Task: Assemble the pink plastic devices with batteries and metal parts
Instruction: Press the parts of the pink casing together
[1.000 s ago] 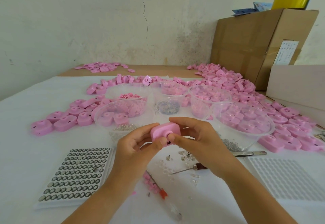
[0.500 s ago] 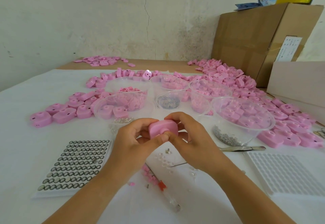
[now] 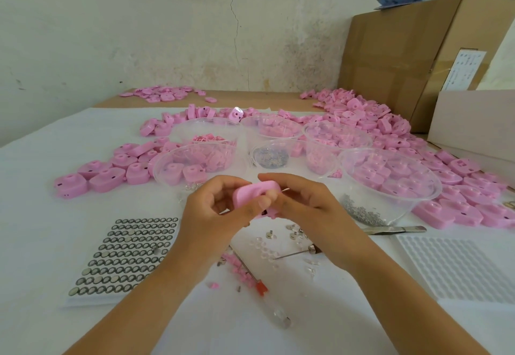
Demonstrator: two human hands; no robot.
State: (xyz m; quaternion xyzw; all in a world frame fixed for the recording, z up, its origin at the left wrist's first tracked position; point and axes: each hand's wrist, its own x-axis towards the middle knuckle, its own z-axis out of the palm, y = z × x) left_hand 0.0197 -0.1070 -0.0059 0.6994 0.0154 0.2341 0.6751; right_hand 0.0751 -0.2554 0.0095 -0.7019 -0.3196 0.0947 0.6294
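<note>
Since a second ago the pink device has been turned between the hands: its face with the round opening then looked at the camera, now a smooth rounded side is uppermost and the piece is tilted; it is held in the middle of the view, lifted off the white sheet, and both hands have kept much the same spot. At far left a battery tray lies flat on the sheet, its rows of button cells nearly full; behind it sits a loose row of pink shells. Next comes the left hand, fingers curled behind the pink device and thumb pressed on its near face, so it is clamped on it; the right hand takes the other end, forefinger arched over the top, likewise closed on the device. Below the hands a screwdriver with a red collar lies slanted; just right of it are clear lenses, a few small metal parts and a needle tool. Behind the hands stand clear bowls: the near left bowl holds pink pieces; a small bowl holds metal bits; the large bowl at right holds pink shells, with grey metal springs at its foot, inside or beneath I cannot tell. Tweezers lie just before it; a white dimpled tray lies nearer; a pink heap and a cardboard box stand behind.
</note>
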